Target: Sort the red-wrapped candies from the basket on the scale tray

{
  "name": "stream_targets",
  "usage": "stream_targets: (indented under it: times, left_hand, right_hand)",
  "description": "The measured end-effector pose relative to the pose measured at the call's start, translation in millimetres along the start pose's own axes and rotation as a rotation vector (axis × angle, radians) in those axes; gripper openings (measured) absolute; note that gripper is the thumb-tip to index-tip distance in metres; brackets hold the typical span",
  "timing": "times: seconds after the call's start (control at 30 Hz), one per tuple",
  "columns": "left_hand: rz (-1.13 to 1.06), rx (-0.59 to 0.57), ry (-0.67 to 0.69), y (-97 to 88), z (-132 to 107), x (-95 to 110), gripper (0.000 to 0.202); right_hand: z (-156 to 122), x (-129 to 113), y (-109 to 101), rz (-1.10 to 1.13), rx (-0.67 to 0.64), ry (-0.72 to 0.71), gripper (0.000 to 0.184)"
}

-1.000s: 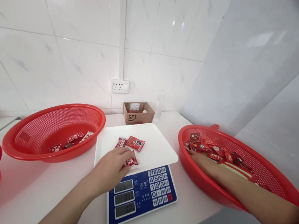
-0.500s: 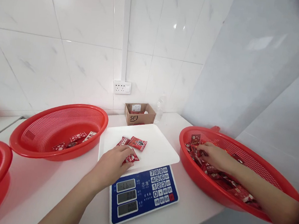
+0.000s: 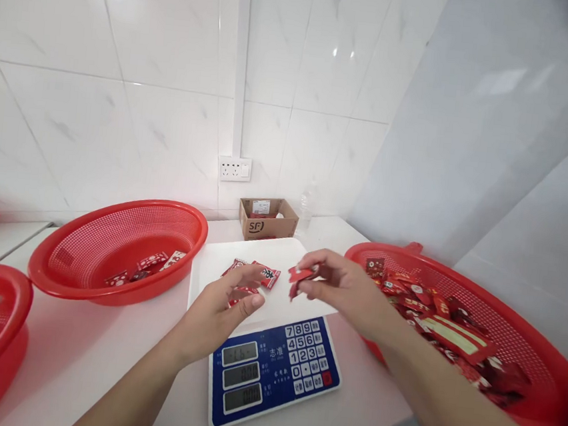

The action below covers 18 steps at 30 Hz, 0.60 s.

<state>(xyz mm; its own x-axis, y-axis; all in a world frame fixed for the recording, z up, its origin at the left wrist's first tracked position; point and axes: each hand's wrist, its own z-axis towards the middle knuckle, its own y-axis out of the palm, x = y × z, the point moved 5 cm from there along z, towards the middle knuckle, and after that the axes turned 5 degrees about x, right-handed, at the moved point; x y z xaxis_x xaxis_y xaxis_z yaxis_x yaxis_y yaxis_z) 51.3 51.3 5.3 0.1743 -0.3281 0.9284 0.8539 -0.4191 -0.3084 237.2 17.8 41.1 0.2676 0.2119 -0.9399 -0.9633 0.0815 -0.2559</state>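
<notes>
From my remote seat I'm looking down on the hands, and my first worry is the pinch. The right hand (image 3: 350,288) is gripping a red wrapped packet (image 3: 302,276) by its thumb and fingertips alone; I can't tell whether it is one packet or two. A slick wrapper could be slipping out of so shallow a hold, and then dropping onto the white weighing pan (image 3: 279,312) or the keypad (image 3: 304,355). The left hand (image 3: 215,313) is hovering low there, thumb and fingers parted, so a brush from it could be pushing the loose red packets (image 3: 271,275) about, or a resting finger could be loading the pan. The upper line of the display (image 3: 240,354) seems to be showing letters instead of a weight, which in my judgement would be making any reading doubtful.

As for position, the held packet is hanging above the pan, to the right of the left hand and well apart from it. The loose packets are lying just behind and beneath the left fingers; whether any is being touched, I can't see. More packets are filling the right-hand red colander (image 3: 508,332), below the right forearm.
</notes>
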Motion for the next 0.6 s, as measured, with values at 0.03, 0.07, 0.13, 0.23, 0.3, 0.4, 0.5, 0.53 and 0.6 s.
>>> stream_targets:
  times: [0.03,0.07,0.13,0.23,0.3,0.4,0.5,0.53,0.6]
  left_hand:
    - [-0.067,-0.004,0.008,0.1,-1.0,3.1,0.043]
    - [-0.117,0.004,0.016,-0.6,-1.6,5.7,0.041]
    - [-0.162,0.043,0.022,-3.5,-1.4,8.6,0.037]
    - [-0.168,0.086,0.018,-7.3,0.4,9.8,0.03]
    - [-0.17,0.101,0.018,-8.6,1.8,9.8,0.029]
    - [-0.107,0.154,0.015,-12.3,3.6,7.5,0.031]
    - [0.0,0.245,0.002,-21.6,5.5,2.1,0.034]
    - [0.027,0.275,-0.002,-25.9,6.3,0.0,0.035]
    - [0.104,0.321,-0.017,-35.0,8.2,-3.9,0.037]
  right_hand:
    - [1.5,1.1,16.2,0.062,-0.05,-0.008,0.017]
    - [3.2,2.4,29.3,0.124,-0.073,-0.021,0.017]
    - [6.4,5.8,47.2,0.208,-0.077,-0.043,0.016]
    - [10.0,11.1,60.1,0.242,-0.065,-0.046,0.018]
    - [10.8,13.9,63.3,0.232,-0.069,-0.034,0.024]
    - [10.7,18.7,60.8,0.191,-0.041,0.005,0.027]
    - [11.0,25.7,48.7,0.105,0.025,0.035,0.023]
    - [11.4,28.8,42.5,0.042,0.057,0.037,0.024]
    - [12.4,36.7,28.6,-0.133,0.127,0.044,0.025]
